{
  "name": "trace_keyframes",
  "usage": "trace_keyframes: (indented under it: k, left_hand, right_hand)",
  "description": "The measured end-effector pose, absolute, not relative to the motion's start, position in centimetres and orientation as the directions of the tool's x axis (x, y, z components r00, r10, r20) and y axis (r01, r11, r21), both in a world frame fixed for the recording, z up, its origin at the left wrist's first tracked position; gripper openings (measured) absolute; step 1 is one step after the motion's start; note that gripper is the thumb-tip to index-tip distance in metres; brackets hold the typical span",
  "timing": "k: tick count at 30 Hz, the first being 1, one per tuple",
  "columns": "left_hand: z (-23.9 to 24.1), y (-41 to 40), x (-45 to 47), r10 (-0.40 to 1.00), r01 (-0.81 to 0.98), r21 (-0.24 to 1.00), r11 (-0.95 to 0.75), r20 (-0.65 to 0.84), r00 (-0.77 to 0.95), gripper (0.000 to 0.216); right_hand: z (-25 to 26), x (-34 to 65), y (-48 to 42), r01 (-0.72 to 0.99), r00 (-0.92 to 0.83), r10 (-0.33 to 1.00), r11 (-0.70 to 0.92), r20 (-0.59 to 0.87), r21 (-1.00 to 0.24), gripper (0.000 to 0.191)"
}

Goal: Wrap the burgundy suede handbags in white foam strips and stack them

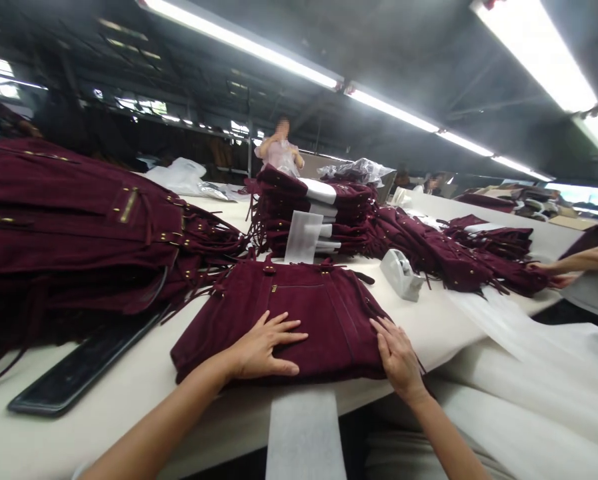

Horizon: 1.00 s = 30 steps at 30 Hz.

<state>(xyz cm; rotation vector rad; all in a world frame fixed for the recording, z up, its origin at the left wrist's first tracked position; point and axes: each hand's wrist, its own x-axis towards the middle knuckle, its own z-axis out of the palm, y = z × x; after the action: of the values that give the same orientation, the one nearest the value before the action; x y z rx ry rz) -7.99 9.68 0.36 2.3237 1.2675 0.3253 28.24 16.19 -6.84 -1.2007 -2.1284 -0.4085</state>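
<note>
Head view. Bag [323, 320], burgundy, suede-like: broad and trapezoid, with a horizontal zip, vertical seams and small brass-coloured fittings. It lies flat before you on the cream-covered table [143, 373], near its front edge. White strip [306, 433]: thin, matte and straight-sided, hanging in front of the table below the bag. Tape dispenser [399, 275]: white, hard, rounded, just beyond the bag's right side. Tray [79, 377]: long, black, smooth, round-cornered, at left. Left-hand pile [69, 200]: burgundy, soft, fringed, brass zips showing. Stack [279, 193]: the same cloth, behind the bag, wrapped with pale bands [321, 192].

Your left hand [269, 347]: palm down on the front panel, fingers spread, thumb apart, forearm entering from lower left. Your right hand [397, 357]: laid on the bag's right edge, fingers extended and slightly apart, forearm from lower right.

Count: under your hands, one bag; one strip, one dispenser, one tray; pale bands, several; bags in the stack, too overlapped to count. Co-workers: one person [279, 157] behind the stack; one forearm [586, 260] reaching in at far right.
</note>
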Motion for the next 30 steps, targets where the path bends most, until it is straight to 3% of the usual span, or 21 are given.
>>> trace_keyframes:
  k: [4,7,15,17,19,21,25,30]
  left_hand:
    - [0.0,9.4,-8.5,0.818,0.691,0.541,-0.479,-0.011,0.576,0.069]
    - [0.1,9.3,-8.7,0.809,0.680,0.552,-0.482,-0.017,0.587,0.064]
    - [0.8,9.0,-8.6,0.819,0.684,0.573,-0.452,-0.039,0.573,0.062]
    - [0.9,8.9,-8.6,0.822,0.683,0.579,-0.446,-0.037,0.568,0.063]
    - [0.9,8.9,-8.7,0.827,0.682,0.589,-0.433,-0.042,0.561,0.063]
    - [1.0,8.9,-8.7,0.831,0.673,0.609,-0.421,-0.040,0.555,0.063]
    - [1.1,9.0,-9.0,0.836,0.642,0.660,-0.390,-0.038,0.547,0.061]
    - [1.1,9.4,-9.2,0.845,0.635,0.697,-0.333,-0.078,0.529,0.057]
  right_hand:
    - [-7.5,28.4,12.8,0.879,-0.369,0.623,0.476,0.690,0.041,0.048]
    - [-6.1,28.5,11.0,0.874,-0.379,0.631,0.485,0.677,0.037,0.042]
    - [3.2,20.9,18.3,0.619,-0.321,0.723,0.649,0.612,-0.443,0.032]
    - [4.1,17.3,22.7,0.515,-0.305,0.814,0.578,0.494,-0.633,0.035]
    - [4.1,13.9,27.3,0.413,-0.204,0.941,0.332,0.269,-0.848,0.046]
    - [3.4,11.1,31.5,0.360,-0.147,0.977,0.200,0.156,-0.911,0.057]
    - [1.2,8.3,37.3,0.291,-0.074,0.994,0.099,0.081,-0.952,0.076]
    - [-0.3,7.7,40.9,0.190,-0.088,0.996,-0.012,-0.029,-0.982,0.070]
